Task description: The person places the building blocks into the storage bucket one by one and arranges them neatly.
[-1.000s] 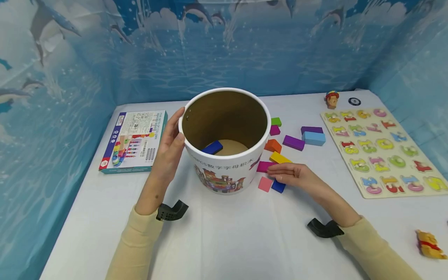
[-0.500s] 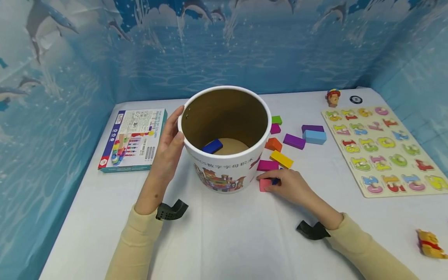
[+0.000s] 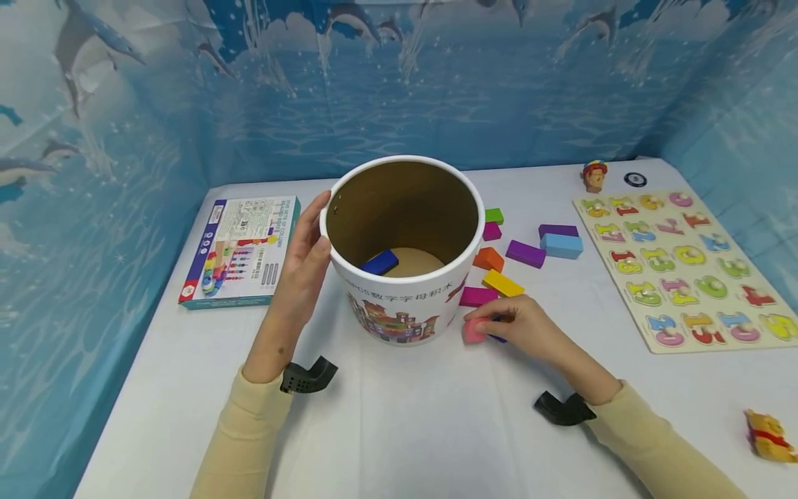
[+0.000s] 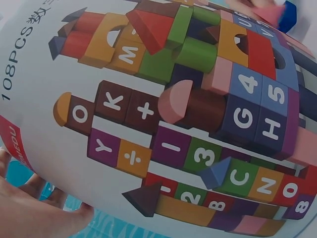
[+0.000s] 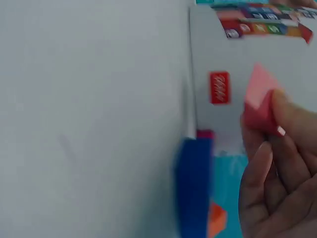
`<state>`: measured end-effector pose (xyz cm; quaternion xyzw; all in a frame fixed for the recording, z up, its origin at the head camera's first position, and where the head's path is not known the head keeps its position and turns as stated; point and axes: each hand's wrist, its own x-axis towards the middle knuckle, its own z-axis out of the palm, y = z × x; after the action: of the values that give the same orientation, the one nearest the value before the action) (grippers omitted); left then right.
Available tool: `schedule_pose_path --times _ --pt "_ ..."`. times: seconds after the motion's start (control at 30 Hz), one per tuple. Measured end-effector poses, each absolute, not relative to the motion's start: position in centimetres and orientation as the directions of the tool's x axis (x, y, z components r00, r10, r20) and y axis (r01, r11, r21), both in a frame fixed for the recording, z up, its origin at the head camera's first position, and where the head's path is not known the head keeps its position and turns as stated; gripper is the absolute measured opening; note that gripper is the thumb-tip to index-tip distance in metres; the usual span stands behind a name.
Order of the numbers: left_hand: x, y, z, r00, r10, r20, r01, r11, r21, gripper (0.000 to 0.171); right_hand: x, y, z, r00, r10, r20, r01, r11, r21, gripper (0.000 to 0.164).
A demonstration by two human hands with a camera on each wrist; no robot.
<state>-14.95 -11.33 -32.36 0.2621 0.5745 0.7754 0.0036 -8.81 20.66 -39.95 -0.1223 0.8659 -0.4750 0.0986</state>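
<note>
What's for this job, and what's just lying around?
Probably for the job:
bucket, touched by the left hand
pink block, pinched by the right hand
blue block inside the bucket
loose blocks nearby

Probably just lying around:
flat box
puzzle board
hatted figure
black disc
bear figure

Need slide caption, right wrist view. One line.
Fingers of the right hand pinch a pink block, white bucket behind, blue block blurred in the foreground.

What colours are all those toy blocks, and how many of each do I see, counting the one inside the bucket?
Pink block: 1, in the right hand
Dark blue blocks: 2, one inside the bucket
Magenta blocks: 2
Purple blocks: 2
Yellow block: 1
Orange block: 1
Green block: 1
Light blue block: 1
Total: 11 visible
</note>
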Motion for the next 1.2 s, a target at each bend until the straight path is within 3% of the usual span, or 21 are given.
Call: schedule_pose_path --times 0.13,0.23,0.37,0.47,0.53,0.73,0.93,1.2 --pt "-14.9 -11.4 -32.3 -0.862 0.314 0.397 0.288 -0.339 0.895 0.069 -9.1 21.9 -37.0 -0.934 -0.354 -0.043 -0.075 0.312 -0.947 0.021" --pt "-14.9 -11.4 -32.3 -0.863 0.311 0.397 0.294 -0.33 0.897 0.068 -9.6 22.6 -33.7 -0.92 -0.388 0.056 -0.121 0.147 -0.982 0.019" --pt "-14.9 -11.4 -32.3 -0.86 0.314 0.402 0.3 -0.326 0.896 0.067 -10.7 22.3 -28.8 -0.878 -0.425 0.218 -0.203 -0.083 -0.976 0.022" --pt "-14.9 -11.4 -32.3 -0.856 0.317 0.408 0.302 -0.332 0.893 0.067 -12.1 20.6 -25.5 -0.85 -0.449 0.275 -0.236 -0.142 -0.961 0.022" --pt "-14.9 -11.3 -32.4 -0.857 0.314 0.41 0.304 -0.335 0.892 0.067 -13.3 18.9 -23.8 -0.85 -0.459 0.258 -0.238 -0.103 -0.966 0.02" --pt "-14.9 -11.4 -32.5 -0.858 0.312 0.408 0.303 -0.332 0.893 0.067 -17.3 13.1 -21.6 -0.894 -0.446 0.029 -0.116 0.17 -0.979 0.026" --pt "-14.9 -11.3 -32.5 -0.855 0.314 0.412 0.302 -0.343 0.889 0.066 -20.3 10.6 -22.4 -0.859 -0.504 -0.085 -0.097 0.324 -0.941 0.026" --pt "-15.0 -11.3 -32.5 -0.863 0.303 0.403 0.303 -0.328 0.895 0.066 -20.7 9.8 -22.9 -0.822 -0.522 -0.226 -0.066 0.483 -0.873 0.02"
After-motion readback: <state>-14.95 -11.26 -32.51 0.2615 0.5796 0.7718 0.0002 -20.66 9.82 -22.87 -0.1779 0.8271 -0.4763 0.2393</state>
